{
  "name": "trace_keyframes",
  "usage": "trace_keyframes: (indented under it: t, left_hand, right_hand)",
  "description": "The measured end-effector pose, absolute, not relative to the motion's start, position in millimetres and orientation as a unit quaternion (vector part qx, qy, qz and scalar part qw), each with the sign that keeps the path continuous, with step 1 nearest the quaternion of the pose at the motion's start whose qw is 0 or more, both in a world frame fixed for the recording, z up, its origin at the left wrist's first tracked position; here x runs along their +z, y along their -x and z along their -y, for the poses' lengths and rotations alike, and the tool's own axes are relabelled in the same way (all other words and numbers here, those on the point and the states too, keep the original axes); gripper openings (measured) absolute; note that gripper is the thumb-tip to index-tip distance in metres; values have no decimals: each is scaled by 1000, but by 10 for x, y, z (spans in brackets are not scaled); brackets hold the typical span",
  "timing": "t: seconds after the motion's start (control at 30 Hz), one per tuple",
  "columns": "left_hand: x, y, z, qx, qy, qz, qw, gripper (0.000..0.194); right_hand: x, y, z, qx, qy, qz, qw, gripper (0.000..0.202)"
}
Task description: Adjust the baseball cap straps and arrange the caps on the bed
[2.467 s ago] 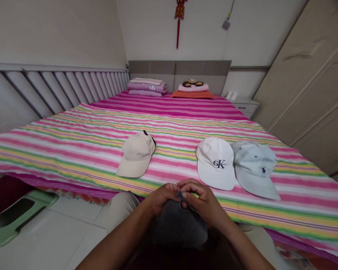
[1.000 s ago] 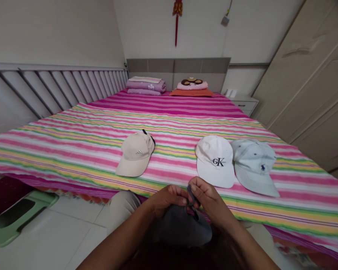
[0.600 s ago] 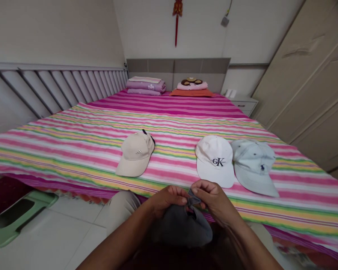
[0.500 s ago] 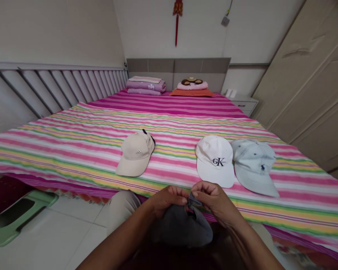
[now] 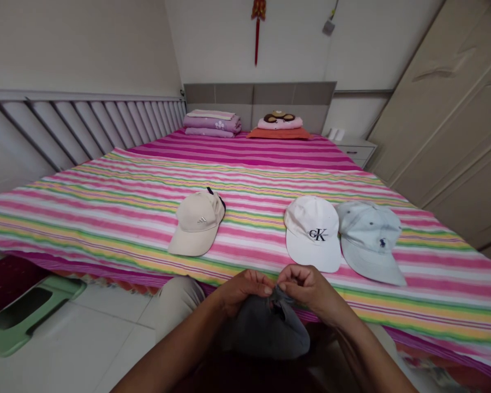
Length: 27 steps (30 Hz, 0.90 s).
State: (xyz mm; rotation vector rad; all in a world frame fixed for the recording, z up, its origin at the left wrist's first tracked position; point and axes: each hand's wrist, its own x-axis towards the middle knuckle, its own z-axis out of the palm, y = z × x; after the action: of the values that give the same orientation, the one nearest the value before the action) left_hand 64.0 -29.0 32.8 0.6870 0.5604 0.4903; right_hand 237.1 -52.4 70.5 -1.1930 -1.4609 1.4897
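"Fingers (image 5: 264,281) first: what are they doing?"

"Clamped, both sets! Left hand (image 5: 241,286) has thumb and fingers closed on the rim of the dark grey cap (image 5: 265,330), and just beside it the right hand (image 5: 313,286) pinches a strip of the same cap's cloth, at a dark opening."

"And where's that cap exactly?"

"Up in the hands, off the bed (image 5: 251,234), by the middle of its near edge, between trousered knees (image 5: 178,305). Its lower part sinks into shadow."

"Right, across from the left!"

"Green stool (image 5: 61,297) on the tiled floor (image 5: 94,327), close to the near edge, towards the left corner. Next, beige cap (image 5: 198,221) lying on the bed, brim to the near edge, black strap at its back. Up at the far edge, purple folded bedding (image 5: 213,124)."

"Now past the middle?"

"Pink and orange stack (image 5: 280,131), far edge again. Nearer us, white cap (image 5: 313,229), dark letters on its front, brim to the near edge. Tight against its side, pale blue cap (image 5: 370,237), further towards the right edge, small dark emblem, brim pointing nearward too!"
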Motion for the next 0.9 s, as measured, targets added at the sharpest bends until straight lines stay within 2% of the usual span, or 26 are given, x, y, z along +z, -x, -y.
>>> trace_keyframes:
  t: [0.13,0.23,0.37,0.6,0.8,0.9]
  left_hand:
    - [330,-656,290,238,-324,-276,873,17]
    - [329,-665,293,237,-324,-274,874,16]
    - [328,-666,296,241,-324,-275,873,15]
    - [342,-668,298,247,-330,-279,867,19]
    - [309,-652,279,257,-333,-272,865,21]
    - [290,-645,268,273,-333,-262,864,23]
  right_hand:
    - [712,-2388,535,570,467,587,335,19]
    - [701,-2408,533,610,444,570,326,19]
    - [725,-2416,532,665,402,529,342,23]
    - [774,-2371,538,658,408,521,359,22]
    - [759,-2304,544,591,471,484,440,21]
    - [789,-2309,592,482,509,534,473,17]
